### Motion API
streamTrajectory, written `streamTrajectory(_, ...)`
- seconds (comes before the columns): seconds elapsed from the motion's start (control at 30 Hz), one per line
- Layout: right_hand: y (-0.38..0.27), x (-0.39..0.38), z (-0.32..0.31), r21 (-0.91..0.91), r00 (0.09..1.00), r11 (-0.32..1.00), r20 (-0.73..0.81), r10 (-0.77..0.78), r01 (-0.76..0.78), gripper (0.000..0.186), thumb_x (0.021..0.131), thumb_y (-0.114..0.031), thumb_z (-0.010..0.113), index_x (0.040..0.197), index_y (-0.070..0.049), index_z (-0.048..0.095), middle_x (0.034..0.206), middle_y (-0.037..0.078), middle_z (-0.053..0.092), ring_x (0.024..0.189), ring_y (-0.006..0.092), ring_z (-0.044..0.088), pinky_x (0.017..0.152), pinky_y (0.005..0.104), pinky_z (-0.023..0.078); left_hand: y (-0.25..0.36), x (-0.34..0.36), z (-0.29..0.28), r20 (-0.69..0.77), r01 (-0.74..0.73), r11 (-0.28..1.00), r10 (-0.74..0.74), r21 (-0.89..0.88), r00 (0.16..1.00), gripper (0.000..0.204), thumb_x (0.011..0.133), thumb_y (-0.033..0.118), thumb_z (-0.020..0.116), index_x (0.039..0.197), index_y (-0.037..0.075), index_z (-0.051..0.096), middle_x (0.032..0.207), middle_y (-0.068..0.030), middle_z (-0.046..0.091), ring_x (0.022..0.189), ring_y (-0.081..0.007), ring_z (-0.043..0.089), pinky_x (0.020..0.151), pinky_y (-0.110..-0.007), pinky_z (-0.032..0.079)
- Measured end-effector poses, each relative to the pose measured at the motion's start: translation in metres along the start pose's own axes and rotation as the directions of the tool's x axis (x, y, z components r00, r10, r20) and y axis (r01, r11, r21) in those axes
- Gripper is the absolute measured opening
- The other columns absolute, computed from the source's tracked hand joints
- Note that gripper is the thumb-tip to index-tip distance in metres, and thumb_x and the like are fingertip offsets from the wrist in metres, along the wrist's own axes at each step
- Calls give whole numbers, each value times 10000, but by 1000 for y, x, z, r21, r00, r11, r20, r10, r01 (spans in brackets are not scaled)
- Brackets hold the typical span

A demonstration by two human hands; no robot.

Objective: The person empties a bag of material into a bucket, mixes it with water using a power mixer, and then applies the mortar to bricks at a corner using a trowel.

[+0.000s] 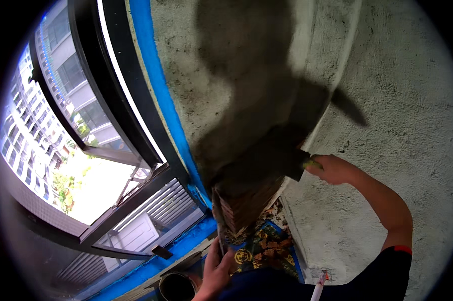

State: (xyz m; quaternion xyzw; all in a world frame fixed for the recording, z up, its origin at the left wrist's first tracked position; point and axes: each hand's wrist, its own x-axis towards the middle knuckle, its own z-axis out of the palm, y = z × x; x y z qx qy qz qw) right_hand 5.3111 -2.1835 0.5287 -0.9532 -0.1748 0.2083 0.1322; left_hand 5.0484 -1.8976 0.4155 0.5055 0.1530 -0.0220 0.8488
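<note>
My right hand (pixel 332 169) is shut on the yellow handle of a trowel (pixel 286 163). Its dark blade lies against the grey plastered wall (pixel 397 100), just above a patch of exposed red brick (pixel 246 206). My left hand (pixel 215 273) reaches up from the lower edge and grips the bottom end of a narrow grey straightedge (pixel 216 218). The straightedge stands along the left side of the brick. A dark shadow covers the wet plaster above the trowel.
A black-framed window (pixel 136 150) edged with blue tape (pixel 161 85) fills the left side, with tall buildings outside. A dark round bucket (pixel 176 287) sits at the bottom. Mortar crumbs lie on a patterned sheet (pixel 266 246). A cigarette (pixel 319 288) pokes in at the lower edge.
</note>
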Motion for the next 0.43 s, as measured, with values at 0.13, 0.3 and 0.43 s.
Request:
streamTrajectory(0.13, 19, 20, -30, 102, 976, 972, -32, 214, -210, 546, 967, -524, 410, 1142, -39, 590, 752, 121, 604, 641, 205, 607, 590, 359, 511, 9, -15, 2, -109, 71, 994, -63, 78, 992, 490, 922, 102, 538, 1359, -19, 350, 706, 10, 419, 519, -79, 397, 476, -233, 334)
streamTrajectory(0.3, 46, 39, -55, 89, 964, 961, -15, 266, -264, 552, 965, -540, 405, 1143, -62, 618, 665, 75, 573, 544, 175, 575, 526, 342, 511, -2, -25, -15, -132, 36, 993, -21, 116, 991, 537, 938, 119, 533, 1435, 60, 339, 696, 38, 436, 527, -58, 383, 467, -203, 317)
streamTrajectory(0.43, 45, 43, -67, 139, 950, 941, -7, 312, -308, 487, 958, -524, 457, 1116, -105, 647, 667, 66, 581, 536, 182, 583, 512, 346, 507, -16, -41, -43, -244, 126, 983, -91, 132, 966, 582, 885, 183, 610, 1375, 19, 340, 709, -19, 486, 493, -113, 428, 460, -279, 344)
